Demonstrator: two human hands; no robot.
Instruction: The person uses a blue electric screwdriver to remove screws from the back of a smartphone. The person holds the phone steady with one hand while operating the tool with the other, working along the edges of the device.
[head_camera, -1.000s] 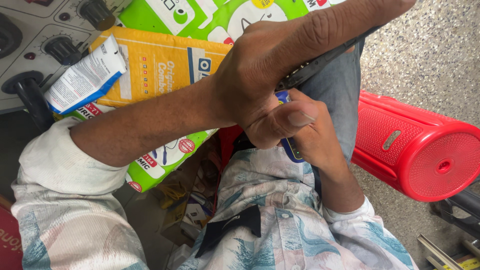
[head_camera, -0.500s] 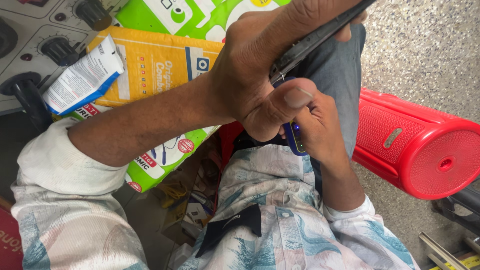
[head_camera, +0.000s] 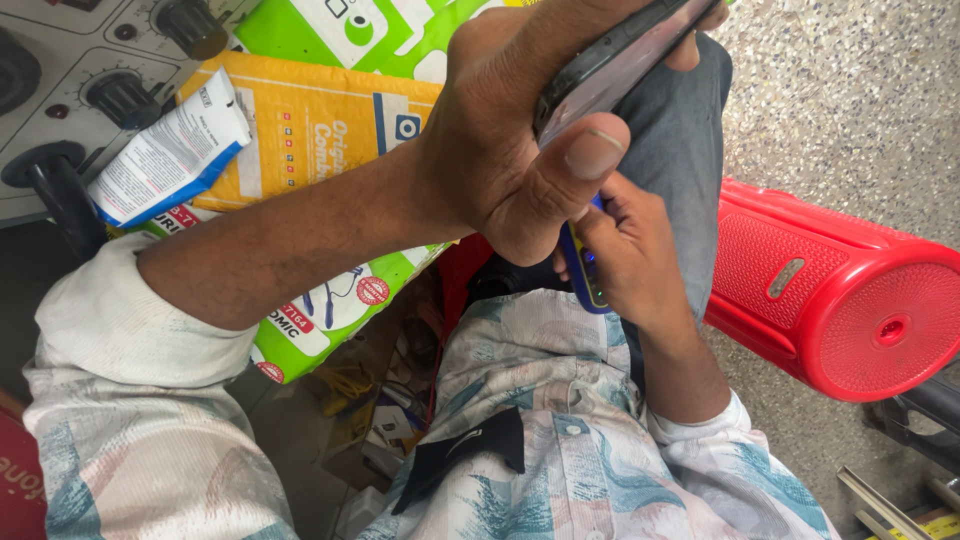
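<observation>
I see a red stool (head_camera: 850, 300) lying on its side at three o'clock. At ten o'clock a yellow box (head_camera: 310, 130) lies on green boxes (head_camera: 330, 300), with a white tube (head_camera: 165, 160) on top. A grey machine with knobs (head_camera: 70, 70) is beside them.

Patterned pale shirt (head_camera: 590, 470), rolled white cuffs (head_camera: 120, 330), grey jeans (head_camera: 680, 150).

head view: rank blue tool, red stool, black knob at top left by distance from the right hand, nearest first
From the right hand:
1. Blue tool, held in its fingers, under the left hand.
2. Red stool, lying on its side just to the right of it on the floor.
3. Black knob, far up-left on the grey panel.
</observation>
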